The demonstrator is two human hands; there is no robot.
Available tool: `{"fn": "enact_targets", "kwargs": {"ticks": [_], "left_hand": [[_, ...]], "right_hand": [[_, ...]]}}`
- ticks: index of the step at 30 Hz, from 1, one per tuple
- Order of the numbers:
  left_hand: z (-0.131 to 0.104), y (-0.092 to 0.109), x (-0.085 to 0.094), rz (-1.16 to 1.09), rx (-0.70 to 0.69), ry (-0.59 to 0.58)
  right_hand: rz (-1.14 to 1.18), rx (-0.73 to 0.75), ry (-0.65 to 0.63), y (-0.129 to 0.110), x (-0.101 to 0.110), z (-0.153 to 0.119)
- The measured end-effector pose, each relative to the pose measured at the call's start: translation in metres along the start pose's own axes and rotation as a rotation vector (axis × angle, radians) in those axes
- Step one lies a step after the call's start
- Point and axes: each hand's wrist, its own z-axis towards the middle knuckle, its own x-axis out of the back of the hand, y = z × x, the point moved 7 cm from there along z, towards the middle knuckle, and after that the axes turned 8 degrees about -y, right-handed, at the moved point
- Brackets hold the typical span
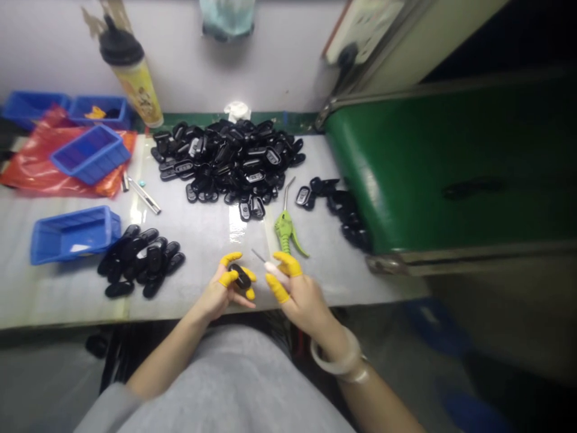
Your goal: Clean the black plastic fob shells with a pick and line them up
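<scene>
My left hand (219, 293), with yellow finger cots, grips a black car key fob shell (241, 276) between thumb and fingers near the table's front edge. Just to its right, my right hand (307, 300) pinches the white handle of a small tool with a thin metal shaft (277, 274); its exact kind is unclear. The shaft points up and left, apart from the fob. Beyond my right hand lies a green air blow gun (284, 228). A big heap of black key fob shells (225, 159) covers the back middle, and a smaller pile (144, 255) sits to the left.
A blue bin (74, 234) stands beside the left pile; another blue bin (92, 154) rests on red plastic (33, 162). A metallic cutter-like tool (144, 195) lies nearby. A yellow bottle (137, 84) stands behind. At right is a green conveyor belt (406, 156) with fobs along its edge.
</scene>
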Motion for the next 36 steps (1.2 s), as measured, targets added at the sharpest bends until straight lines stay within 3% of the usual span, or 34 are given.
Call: {"fn": "enact_targets", "kwargs": {"ticks": [4, 9, 13, 26, 33, 36], "left_hand": [[-0.003, 0.004, 0.002, 0.013, -0.013, -0.072], [-0.003, 0.002, -0.003, 0.140, -0.063, -0.156], [-0.002, 0.003, -0.003, 0.168, -0.110, -0.115], [-0.003, 0.000, 0.004, 0.329, -0.108, -0.049], [-0.004, -0.001, 0.013, 0.509, -0.143, 0.044], [-0.004, 0.000, 0.016, 0.573, -0.151, 0.077]], "right_hand": [[-0.257, 0.026, -0.180, -0.008, 0.013, 0.000], [-0.398, 0.074, -0.348, -0.027, 0.000, -0.005], [-0.467, 0.036, -0.432, -0.030, -0.007, -0.005], [-0.470, -0.015, -0.571, -0.028, -0.010, -0.002], [-0.385, -0.057, -0.631, -0.024, -0.025, -0.003], [-0.452, -0.013, -0.618, -0.025, -0.031, -0.006]]}}
